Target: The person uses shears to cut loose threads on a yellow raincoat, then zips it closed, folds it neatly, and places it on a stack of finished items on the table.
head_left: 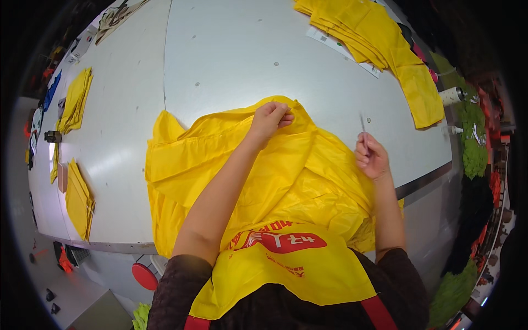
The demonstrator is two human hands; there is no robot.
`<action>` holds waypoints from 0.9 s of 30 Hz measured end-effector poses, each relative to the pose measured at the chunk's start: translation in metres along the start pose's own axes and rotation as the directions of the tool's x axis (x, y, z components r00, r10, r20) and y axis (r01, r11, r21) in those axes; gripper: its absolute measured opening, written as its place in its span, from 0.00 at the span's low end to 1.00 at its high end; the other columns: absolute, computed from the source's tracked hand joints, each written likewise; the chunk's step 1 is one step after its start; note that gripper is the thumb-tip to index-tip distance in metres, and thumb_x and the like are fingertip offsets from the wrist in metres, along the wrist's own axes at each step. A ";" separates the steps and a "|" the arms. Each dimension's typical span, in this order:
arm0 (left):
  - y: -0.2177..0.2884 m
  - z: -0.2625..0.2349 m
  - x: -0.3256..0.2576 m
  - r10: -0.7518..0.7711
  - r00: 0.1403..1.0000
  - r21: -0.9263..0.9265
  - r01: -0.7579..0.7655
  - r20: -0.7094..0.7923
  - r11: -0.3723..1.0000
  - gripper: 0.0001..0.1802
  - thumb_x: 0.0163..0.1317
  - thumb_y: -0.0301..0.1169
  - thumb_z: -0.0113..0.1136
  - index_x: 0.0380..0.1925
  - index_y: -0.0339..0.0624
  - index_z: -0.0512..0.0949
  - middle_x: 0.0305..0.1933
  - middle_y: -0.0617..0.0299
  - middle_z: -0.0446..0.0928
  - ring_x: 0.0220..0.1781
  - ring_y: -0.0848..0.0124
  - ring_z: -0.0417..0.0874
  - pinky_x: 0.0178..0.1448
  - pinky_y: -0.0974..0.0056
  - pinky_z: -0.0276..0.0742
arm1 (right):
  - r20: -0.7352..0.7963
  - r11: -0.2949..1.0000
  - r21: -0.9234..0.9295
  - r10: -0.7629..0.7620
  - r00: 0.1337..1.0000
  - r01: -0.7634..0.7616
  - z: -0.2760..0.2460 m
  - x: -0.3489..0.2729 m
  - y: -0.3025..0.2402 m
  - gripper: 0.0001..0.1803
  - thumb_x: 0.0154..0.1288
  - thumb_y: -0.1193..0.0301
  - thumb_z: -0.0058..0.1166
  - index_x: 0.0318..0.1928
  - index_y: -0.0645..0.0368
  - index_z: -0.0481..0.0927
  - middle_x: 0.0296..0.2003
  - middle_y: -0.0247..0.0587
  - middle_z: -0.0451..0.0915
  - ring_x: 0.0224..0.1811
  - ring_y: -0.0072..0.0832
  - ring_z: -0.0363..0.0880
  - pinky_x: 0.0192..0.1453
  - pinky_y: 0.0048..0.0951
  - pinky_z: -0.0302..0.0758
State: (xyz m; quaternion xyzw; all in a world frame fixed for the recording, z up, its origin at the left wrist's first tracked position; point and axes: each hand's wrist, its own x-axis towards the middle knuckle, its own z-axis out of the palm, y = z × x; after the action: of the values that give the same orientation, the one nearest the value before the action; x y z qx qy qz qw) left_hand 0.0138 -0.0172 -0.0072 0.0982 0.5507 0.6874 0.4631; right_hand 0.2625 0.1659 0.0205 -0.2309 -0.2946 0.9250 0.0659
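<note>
A large piece of yellow fabric (264, 159) lies in loose folds over the near edge of the table (236, 60), in front of my yellow apron (308, 269). My left hand (269, 121) is closed in a pinch at the far edge of the fabric. To its right, my right hand (373, 157) is closed around a thin, pointed tool (362, 124) that points away from me. The tool's tip is blurred, so its exact kind cannot be made out. This hand is just beyond the fabric's right side.
A stack of folded yellow fabric (379, 44) trails along the table's far right, partly over a white sheet (330, 44). Smaller folded yellow pieces (81, 201) lie at the left. A pale cylinder (452, 96) is at the right edge. A red round seat (144, 276) shows below.
</note>
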 end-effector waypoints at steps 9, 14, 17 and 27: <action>0.005 -0.002 -0.007 -0.041 0.999 0.045 0.041 0.013 0.998 0.10 0.64 0.37 0.51 0.35 0.42 0.73 0.36 0.66 0.75 0.38 0.77 0.78 0.41 0.70 0.78 | 0.006 0.977 -0.214 -0.008 1.000 0.009 0.102 0.056 0.062 0.11 0.67 0.63 0.42 0.39 0.56 0.70 0.20 0.30 0.68 0.14 0.15 0.59 0.16 0.15 0.55; -0.003 -0.005 -0.004 -0.024 0.999 -0.044 0.025 0.035 0.999 0.10 0.65 0.37 0.51 0.34 0.42 0.73 0.36 0.65 0.75 0.39 0.76 0.78 0.42 0.71 0.79 | -0.227 0.980 -0.193 -0.006 0.974 -0.039 0.103 0.065 0.084 0.17 0.71 0.60 0.36 0.46 0.58 0.72 0.20 0.26 0.65 0.15 0.12 0.56 0.17 0.14 0.54; -0.005 -0.006 -0.004 -0.016 0.999 -0.065 0.019 0.033 0.998 0.10 0.65 0.37 0.51 0.34 0.42 0.73 0.37 0.64 0.75 0.39 0.77 0.78 0.42 0.72 0.79 | -0.244 0.984 -0.165 0.020 0.970 -0.062 0.101 0.064 0.086 0.17 0.70 0.60 0.37 0.45 0.59 0.72 0.20 0.26 0.65 0.15 0.11 0.56 0.16 0.13 0.52; -0.013 -0.007 0.000 0.013 0.998 -0.072 -0.009 0.054 0.997 0.10 0.65 0.36 0.50 0.34 0.42 0.73 0.35 0.65 0.75 0.39 0.77 0.78 0.42 0.72 0.79 | -0.319 0.975 -0.198 0.031 0.947 -0.098 0.102 0.066 0.087 0.18 0.69 0.59 0.39 0.42 0.62 0.73 0.23 0.27 0.67 0.16 0.11 0.56 0.14 0.12 0.51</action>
State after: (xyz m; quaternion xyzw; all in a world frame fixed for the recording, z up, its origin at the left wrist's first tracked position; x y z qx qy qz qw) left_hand 0.0161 -0.0221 -0.0206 0.1033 0.5124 0.7063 0.4774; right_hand 0.1575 0.0595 0.0182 -0.3901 -0.3691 0.8416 0.0564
